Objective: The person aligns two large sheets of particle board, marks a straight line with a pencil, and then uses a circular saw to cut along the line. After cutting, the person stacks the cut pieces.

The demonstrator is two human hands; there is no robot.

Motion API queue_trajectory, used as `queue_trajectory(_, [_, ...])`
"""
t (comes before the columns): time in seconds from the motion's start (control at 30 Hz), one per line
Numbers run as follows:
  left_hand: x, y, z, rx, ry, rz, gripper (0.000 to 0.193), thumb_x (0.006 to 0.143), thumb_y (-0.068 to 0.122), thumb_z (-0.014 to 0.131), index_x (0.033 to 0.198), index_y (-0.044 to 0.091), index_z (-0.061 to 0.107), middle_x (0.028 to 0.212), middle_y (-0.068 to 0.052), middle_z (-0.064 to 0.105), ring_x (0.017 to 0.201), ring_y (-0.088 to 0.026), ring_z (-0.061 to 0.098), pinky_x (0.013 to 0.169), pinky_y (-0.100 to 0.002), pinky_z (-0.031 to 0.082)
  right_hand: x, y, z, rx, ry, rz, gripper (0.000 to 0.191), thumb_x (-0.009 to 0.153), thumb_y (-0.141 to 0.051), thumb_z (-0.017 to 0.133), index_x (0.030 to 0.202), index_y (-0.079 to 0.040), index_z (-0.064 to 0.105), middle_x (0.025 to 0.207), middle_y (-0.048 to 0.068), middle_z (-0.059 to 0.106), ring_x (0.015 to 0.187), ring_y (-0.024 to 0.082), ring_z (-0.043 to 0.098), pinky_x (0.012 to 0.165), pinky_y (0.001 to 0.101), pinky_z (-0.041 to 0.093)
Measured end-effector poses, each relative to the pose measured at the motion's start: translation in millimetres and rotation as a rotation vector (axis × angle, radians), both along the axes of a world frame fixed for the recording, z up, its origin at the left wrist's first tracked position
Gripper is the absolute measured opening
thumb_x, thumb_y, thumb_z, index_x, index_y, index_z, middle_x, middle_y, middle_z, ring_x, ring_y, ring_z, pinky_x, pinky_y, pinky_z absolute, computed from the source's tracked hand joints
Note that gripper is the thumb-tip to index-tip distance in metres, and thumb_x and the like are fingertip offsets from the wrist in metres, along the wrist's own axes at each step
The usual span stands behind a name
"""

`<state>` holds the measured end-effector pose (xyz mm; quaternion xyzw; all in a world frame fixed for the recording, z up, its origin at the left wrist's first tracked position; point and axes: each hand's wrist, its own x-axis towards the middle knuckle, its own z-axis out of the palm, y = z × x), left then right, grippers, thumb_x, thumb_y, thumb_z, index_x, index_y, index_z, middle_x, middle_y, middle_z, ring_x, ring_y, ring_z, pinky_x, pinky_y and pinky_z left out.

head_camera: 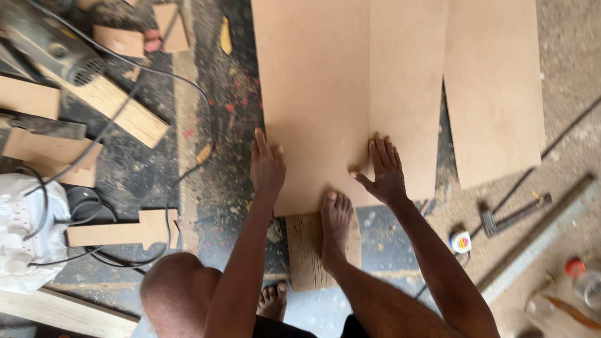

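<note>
On floor: left hand (267,166), right hand (384,172) flat on brown board (316,94).

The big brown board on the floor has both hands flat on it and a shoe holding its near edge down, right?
Not a shoe: the head view shows a bare foot on the board's near edge. The left hand and right hand do lie flat on it.

Bare arms without sleeves, bare feet (336,219), no gloves or rings, dark shorts at the bottom edge.

I am seeing bare floor (219,181) lying open left of the board (313,94); cable (181,175) crossing it.
</note>
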<state>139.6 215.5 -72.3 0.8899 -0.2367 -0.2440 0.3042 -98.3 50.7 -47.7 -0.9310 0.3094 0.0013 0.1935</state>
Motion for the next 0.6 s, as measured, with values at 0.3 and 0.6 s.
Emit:
queue_trajectory(0.3, [161,-178,8,-0.33,-0.219,0.016,0.057,0.098,0.01,0.056,0.152,-0.007,0.043,0.113,-0.025,0.067,0.106,-0.038,0.065,0.094,-0.05,0.053,72,-53,11,0.102,0.009,-0.089,0.124,0.07,-0.072,0.073,0.159,0.001,0.027,0.17,0.019,0.018,0.158,0.037,0.009,0.122,0.0616,0.008])
queue_trajectory(0.6, [204,-247,19,-0.298,0.266,0.251,0.063,0.096,0.007,0.053,0.156,0.019,0.039,0.144,-0.009,0.048,0.117,-0.02,0.059,0.097,-0.035,0.054,78,-77,1,0.201,-0.06,-0.139,0.126,0.067,-0.071,0.078,0.161,-0.005,0.028,0.171,0.015,0.022,0.16,0.034,0.009,0.125,0.061,0.003])
